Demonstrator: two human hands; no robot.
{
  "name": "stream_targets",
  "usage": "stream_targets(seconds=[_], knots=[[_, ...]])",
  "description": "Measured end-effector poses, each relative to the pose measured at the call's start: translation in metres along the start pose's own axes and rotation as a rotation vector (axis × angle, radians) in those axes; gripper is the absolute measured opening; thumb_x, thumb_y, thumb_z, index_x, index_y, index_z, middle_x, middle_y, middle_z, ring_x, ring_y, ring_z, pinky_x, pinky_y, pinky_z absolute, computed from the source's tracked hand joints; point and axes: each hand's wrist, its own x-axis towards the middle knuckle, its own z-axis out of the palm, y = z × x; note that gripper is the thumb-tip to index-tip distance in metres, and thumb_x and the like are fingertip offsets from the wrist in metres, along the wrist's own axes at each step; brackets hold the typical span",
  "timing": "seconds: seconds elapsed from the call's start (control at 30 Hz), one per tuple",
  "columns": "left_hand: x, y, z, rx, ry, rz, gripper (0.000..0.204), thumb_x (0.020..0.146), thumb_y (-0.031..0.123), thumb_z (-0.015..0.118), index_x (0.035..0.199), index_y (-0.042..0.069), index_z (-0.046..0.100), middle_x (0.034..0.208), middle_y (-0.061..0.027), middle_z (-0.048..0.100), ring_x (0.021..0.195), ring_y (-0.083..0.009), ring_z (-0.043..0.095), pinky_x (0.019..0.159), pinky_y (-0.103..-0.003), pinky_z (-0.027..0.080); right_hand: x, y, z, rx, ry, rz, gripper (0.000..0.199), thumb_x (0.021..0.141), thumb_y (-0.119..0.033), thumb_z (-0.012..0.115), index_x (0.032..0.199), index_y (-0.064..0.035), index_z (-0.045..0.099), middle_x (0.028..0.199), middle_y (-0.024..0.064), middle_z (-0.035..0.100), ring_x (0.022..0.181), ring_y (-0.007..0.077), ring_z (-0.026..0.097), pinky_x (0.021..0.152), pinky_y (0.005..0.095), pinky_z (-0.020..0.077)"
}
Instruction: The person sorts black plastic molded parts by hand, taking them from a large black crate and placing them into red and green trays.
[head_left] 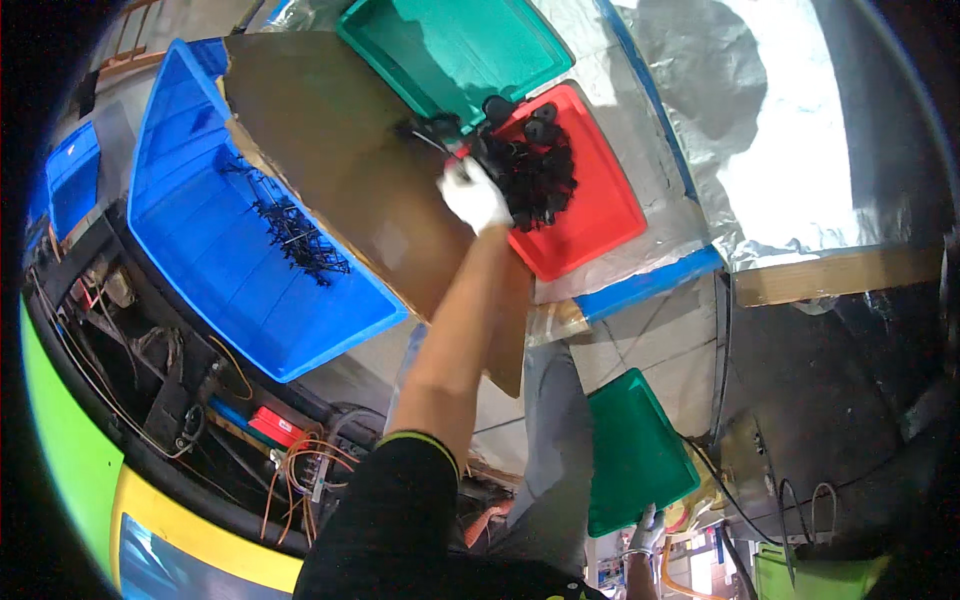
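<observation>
Our left hand, white-gloved, is up at twelve o'clock, fingers curled in beside the red tray, and we can't tell whether they are closed on anything! A slim pale rod shows just beyond the fingertips, next to a dark clump too blurred for us to name. Down at five o'clock, our right hand, gloved too, grips the lower green tray by its edge, and that tray hangs tilted beside our leg!

Look at one o'clock: the red tray carries a heap of black parts, some of them round, piled toward its upper left and leaving its lower end bare. Right at twelve, the upper green tray meets it, a few black parts by the corner where they join. At eleven we see a brown board running under our forearm, and between nine and ten a big blue bin with spindly black pieces strewn inside. Over at two o'clock, silvery sheeting covers the surface, blue edging alongside
</observation>
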Motion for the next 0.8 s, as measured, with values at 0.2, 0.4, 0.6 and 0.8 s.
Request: stream_targets(seconds=[0.2,0.4,0.6,0.8], knots=[[-0.117,-0.01,-0.035,0.152,-0.204,-0.075,0.025,0.086,0.019,0.059,0.102,0.0,0.06,0.1,-0.0203,0.058,0.097,-0.0362,0.054,0.087,-0.043,0.043,0.013,0.005,-0.018,-0.006,-0.138,0.013,0.043,0.094,-0.032,0.054,0.118,0.0039,0.051,0.107,0.0073,0.057,0.092,0.0143,0.051,0.083,0.029,0.0424],[-0.083,-0.046,-0.005,0.201,-0.115,-0.375,0.046,0.088,0.019,0.053,0.126,-0.005,0.041,0.124,-0.0284,0.049,0.111,-0.04,0.052,0.095,-0.043,0.04,-0.002,-0.048,-0.012,0.098,-0.088,0.104,0.052,0.095,-0.027,0.054,0.132,0.0054,0.038,0.123,0.0128,0.05,0.105,0.0182,0.05,0.094,0.0311,0.0409],[-0.034,-0.085,0.028,0.025,-0.535,-0.792,0.035,0.075,0.014,0.06,0.108,0.004,0.058,0.095,-0.0169,0.066,0.086,-0.0321,0.063,0.075,-0.039,0.049,0.015,-0.018,-0.014,0.186,0.019,0.126,0.054,0.092,-0.028,0.059,0.131,0.0053,0.04,0.122,0.0128,0.052,0.104,0.0181,0.053,0.09,0.031,0.0447],[-0.003,-0.116,0.031,-0.104,-0.805,-0.785,0.035,0.069,0.008,0.065,0.104,0.004,0.06,0.087,-0.0082,0.063,0.077,-0.0241,0.061,0.064,-0.039,0.051,0.026,0.009,-0.017,0.164,-0.101,0.091,0.028,0.087,-0.018,0.063,0.108,-0.001,0.056,0.097,0.0027,0.059,0.079,0.0103,0.051,0.066,0.0244,0.0435]])
